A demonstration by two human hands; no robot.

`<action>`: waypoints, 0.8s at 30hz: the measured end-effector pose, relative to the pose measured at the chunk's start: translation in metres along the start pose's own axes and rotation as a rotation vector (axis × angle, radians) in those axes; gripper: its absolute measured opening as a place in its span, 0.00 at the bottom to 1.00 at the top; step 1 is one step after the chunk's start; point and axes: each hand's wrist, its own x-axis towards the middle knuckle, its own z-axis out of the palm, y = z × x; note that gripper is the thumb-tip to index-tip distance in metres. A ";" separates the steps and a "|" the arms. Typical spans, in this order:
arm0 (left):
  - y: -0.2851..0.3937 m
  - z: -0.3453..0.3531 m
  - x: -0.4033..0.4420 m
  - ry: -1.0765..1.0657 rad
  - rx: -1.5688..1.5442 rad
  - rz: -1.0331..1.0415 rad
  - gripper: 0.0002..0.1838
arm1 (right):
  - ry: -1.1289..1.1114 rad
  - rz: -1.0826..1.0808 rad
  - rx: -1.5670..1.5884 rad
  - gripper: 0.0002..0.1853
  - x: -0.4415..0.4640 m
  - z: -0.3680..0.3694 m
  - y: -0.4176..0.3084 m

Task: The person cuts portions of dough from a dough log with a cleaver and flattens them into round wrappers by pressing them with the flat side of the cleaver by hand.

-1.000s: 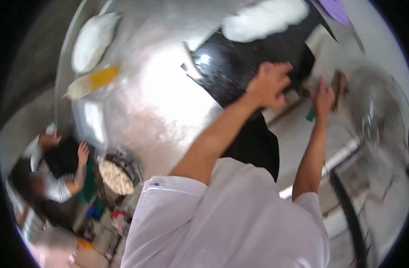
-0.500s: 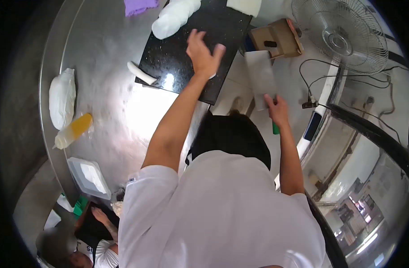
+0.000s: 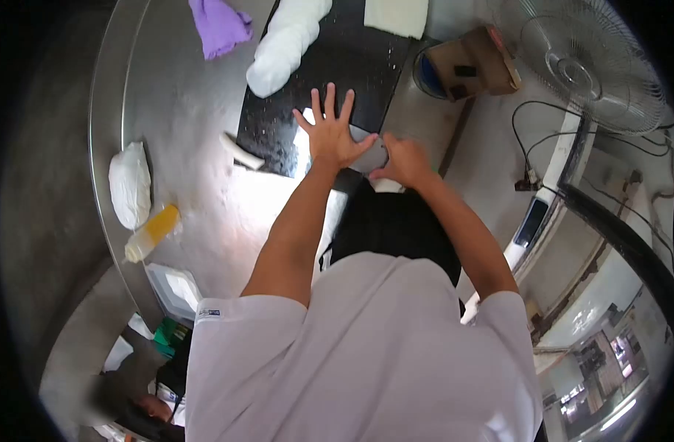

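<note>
My right hand [image 3: 403,160] is closed around the handle end of a cleaver, whose grey blade [image 3: 369,156] lies low over the near right corner of a black board [image 3: 359,66]. The handle is hidden in my grip. My left hand [image 3: 333,138] is open, fingers spread, palm down over the blade, apparently pressing on it; anything under the blade is out of sight. Beyond it on the board lies a lumpy white log [image 3: 282,60] that looks like dough. A thin white strip [image 3: 241,152] crosses the board's left edge.
A purple cloth [image 3: 220,28], a white wrapped bundle [image 3: 131,186], a yellow-filled squeeze bottle [image 3: 153,232] and a plastic tub [image 3: 156,283] rest on the metal table. At right are a cardboard box [image 3: 481,66], a fan [image 3: 576,70] and cables. Another person is at lower left.
My right hand has brought the cleaver from beside the board onto its near corner. My left hand has come down over the blade with its fingers spread. The view has shifted slightly.
</note>
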 end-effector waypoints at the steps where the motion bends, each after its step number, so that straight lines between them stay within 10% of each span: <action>1: -0.002 -0.002 0.011 -0.002 0.013 0.025 0.58 | 0.001 -0.016 -0.026 0.42 0.004 -0.003 0.001; 24: -0.021 0.000 0.069 0.107 -0.054 0.348 0.57 | 0.111 0.000 0.088 0.40 0.040 -0.018 -0.011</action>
